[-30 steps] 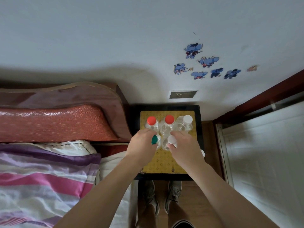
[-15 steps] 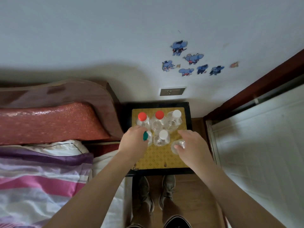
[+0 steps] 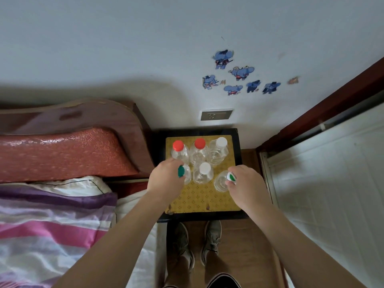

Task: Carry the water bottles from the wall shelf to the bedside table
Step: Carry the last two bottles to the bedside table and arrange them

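Observation:
The bedside table [image 3: 207,202] has a black frame and a yellow patterned top. Several clear water bottles stand on it: two red-capped ones [image 3: 178,146] [image 3: 200,144] and a white-capped one [image 3: 221,142] at the back, and another white-capped one [image 3: 204,168] in the middle. My left hand [image 3: 166,181] grips the green-capped bottle [image 3: 181,171] at the front left. My right hand [image 3: 246,183] holds a bottle with a white and green cap [image 3: 231,176] at the front right. The wall shelf is out of view.
A bed with a red headboard cushion [image 3: 62,154] and striped bedding [image 3: 52,215] lies to the left, touching the table. A wall socket [image 3: 216,115] sits above the table. A white sliding door [image 3: 332,183] is on the right. My shoes [image 3: 197,242] stand on the wooden floor.
My right hand let go of the middle white-capped bottle and moved right to the bottle at the front right. My left hand has stayed on the green-capped bottle.

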### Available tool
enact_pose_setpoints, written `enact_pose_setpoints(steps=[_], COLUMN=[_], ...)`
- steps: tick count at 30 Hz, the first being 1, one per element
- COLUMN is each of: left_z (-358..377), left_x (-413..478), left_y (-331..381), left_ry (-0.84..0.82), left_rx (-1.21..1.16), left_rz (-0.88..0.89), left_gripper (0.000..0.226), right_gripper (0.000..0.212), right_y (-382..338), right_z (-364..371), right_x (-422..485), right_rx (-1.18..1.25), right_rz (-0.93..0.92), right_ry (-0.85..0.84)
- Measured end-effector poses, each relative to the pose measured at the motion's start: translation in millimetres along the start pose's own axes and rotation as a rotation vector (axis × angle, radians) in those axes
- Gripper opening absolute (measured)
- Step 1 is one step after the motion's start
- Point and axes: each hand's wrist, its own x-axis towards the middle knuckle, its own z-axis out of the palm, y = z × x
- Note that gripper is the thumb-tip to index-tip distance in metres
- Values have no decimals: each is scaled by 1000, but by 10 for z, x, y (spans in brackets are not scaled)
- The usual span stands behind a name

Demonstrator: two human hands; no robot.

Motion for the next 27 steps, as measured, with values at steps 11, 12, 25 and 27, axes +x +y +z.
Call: enact_pose_setpoints(steps=[11, 12, 25, 27], left_z=[-24, -31, -37, -34], left_x=[20, 22, 63, 53], left_y=[8, 8, 0, -2], left_ry=[-15, -16, -30, -33], left_rx=[12, 17, -5, -3], left_rz=[-20, -20, -1, 0], left_gripper=[40, 40, 43, 42], right_gripper=[20, 19, 27, 29], right_y=[-99, -103, -76, -72], right_z=[34, 40, 85, 90], right_x=[299, 312, 308, 302], right_rx=[78, 82, 115, 119], right_rz=[-19, -21, -35, -35], right_ry=[30, 34, 52, 57])
